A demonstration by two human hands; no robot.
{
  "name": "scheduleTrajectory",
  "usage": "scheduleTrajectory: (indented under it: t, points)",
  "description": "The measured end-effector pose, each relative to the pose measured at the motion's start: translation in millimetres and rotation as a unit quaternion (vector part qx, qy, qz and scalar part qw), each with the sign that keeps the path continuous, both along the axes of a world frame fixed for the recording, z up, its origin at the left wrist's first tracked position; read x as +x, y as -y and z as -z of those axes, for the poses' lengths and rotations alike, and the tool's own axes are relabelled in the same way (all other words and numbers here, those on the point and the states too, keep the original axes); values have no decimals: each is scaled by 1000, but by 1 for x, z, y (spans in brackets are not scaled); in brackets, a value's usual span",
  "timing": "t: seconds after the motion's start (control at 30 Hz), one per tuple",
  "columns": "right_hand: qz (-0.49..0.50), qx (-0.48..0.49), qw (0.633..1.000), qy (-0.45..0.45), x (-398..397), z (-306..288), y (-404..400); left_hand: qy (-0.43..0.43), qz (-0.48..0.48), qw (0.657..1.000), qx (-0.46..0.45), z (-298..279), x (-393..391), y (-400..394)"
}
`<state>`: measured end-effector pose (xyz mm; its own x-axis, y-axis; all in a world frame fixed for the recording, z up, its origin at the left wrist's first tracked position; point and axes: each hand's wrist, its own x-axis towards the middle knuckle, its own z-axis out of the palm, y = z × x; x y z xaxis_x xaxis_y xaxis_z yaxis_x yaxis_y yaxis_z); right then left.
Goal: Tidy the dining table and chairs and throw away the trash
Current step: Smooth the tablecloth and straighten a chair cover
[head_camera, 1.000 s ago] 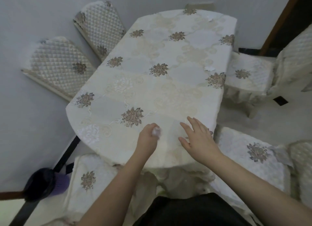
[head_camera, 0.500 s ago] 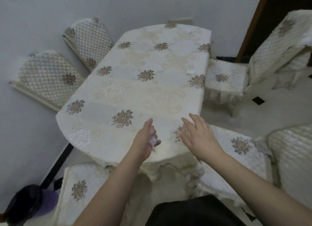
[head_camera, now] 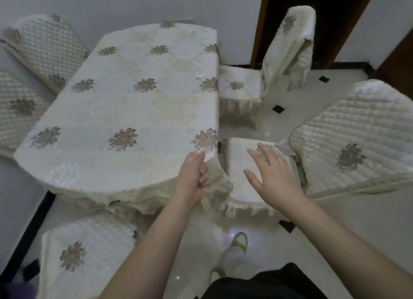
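While the left hand (head_camera: 194,175) hangs over the near right corner of the desk (head_camera: 125,110), its grip is curled tight into a fist, thumb laid along the knuckles. Whether it pinches anything inside cannot be told, since the curled fingers hide whatever might lie in the palm. The right hand (head_camera: 273,178) is spread, fingers straight and apart, hovering palm-down above the seat of the nearer chair (head_camera: 243,180) that stands just beside the desk's right edge; whether it touches the cushion cannot be told.

On the desk's flowered cloth lie two small white scraps of trash. One scrap (head_camera: 200,75) sits near the right edge, about halfway along the desk, well apart from both hands. The other scrap (head_camera: 191,32) sits at the far right corner, farther still from the fist.

A second chair (head_camera: 240,86) stands against the right edge beyond the nearer one, its quilted back toward a dark doorway. Two more quilted chair backs (head_camera: 44,46) lean along the left side by the wall, and another cushioned seat (head_camera: 87,249) lies at the near end, below the left forearm. A slipper (head_camera: 239,242) shows on the glossy tiled floor.
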<state>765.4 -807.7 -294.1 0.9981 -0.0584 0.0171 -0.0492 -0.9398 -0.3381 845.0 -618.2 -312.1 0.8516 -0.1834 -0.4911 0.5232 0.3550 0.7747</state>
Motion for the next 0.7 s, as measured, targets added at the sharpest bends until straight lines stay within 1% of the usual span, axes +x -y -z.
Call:
scheduleTrajectory:
  t: [0.17,0.33,0.43,0.5,0.6,0.7]
  points:
    - [75,23,997,24,-59,-11,41,-26,75,990,-116,-6,-31,60]
    - [126,59,989,47,-115,-20,97,-42,129,986,-94,-21,-60,132]
    - [157,61,984,49,-154,-23,143,-68,163,981,-76,-32,-87,190]
    - [180,56,981,50,-185,-26,178,-87,177,977,-81,-38,-114,235]
    - [217,41,974,48,-238,-32,233,-92,195,972,-88,-43,-156,306]
    - [255,48,965,43,-287,-32,285,-104,232,958,-133,-40,-192,369]
